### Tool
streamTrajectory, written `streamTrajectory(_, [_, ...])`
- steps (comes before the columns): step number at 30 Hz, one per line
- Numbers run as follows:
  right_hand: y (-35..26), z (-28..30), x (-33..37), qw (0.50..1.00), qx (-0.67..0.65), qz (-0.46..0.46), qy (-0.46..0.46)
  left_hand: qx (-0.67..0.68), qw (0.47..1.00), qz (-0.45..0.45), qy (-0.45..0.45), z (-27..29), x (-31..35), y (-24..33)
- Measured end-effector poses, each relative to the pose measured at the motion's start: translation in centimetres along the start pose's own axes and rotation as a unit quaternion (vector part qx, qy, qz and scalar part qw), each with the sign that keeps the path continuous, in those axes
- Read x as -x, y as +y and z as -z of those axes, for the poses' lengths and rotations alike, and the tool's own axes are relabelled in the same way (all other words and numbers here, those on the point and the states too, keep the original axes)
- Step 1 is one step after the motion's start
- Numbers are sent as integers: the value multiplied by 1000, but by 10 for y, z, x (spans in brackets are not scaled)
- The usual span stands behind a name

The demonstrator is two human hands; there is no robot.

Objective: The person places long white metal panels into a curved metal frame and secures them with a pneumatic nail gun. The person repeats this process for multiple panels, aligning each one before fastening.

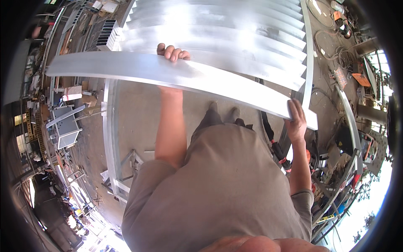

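A long, flat silvery metal slat [235,86] lies across in front of my body, its left end farther away than its right. My left hand [173,53] is closed around it left of the middle, fingers curled over the far edge while the forearm passes beneath. Close to the right end, my right hand [297,119] grips the slat with its fingers laid over the top face; the thumb is hidden. Beyond the slat, a metal frame [308,54] carries several similar overlapping slats [214,40], shining brightly in the light.
Another metal rail [110,134] runs along the left side. A grey metal box [67,128] and a stack of rectangular tubes [108,35] stand farther left. Hoses [340,54] lie on the floor at right, and a cluttered rack [336,189] stands lower right.
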State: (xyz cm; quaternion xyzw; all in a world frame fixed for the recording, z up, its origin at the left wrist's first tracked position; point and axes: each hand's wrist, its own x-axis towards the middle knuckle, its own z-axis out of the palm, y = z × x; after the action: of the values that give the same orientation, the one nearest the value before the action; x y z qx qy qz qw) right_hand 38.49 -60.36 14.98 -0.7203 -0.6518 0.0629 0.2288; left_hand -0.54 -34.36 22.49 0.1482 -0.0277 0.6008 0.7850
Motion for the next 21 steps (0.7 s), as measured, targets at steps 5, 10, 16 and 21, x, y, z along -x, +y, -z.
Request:
streamTrajectory(5, [-56,-20,-31,983,-181,-10,-37,-180,982,-2,62,-79,-15,-11])
streamTrajectory(10, [-131,-43,-58,949,-301,-22,-96,-368,912,-126,129,-168,-64,-9])
streamTrajectory(16, [-149,16,-121,758,-646,55,-71,-717,685,-118,50,-179,-78,-31])
streamTrajectory(21, [-135,94,-142,633,-763,36,125,-856,507,56,-90,-96,-38,-56])
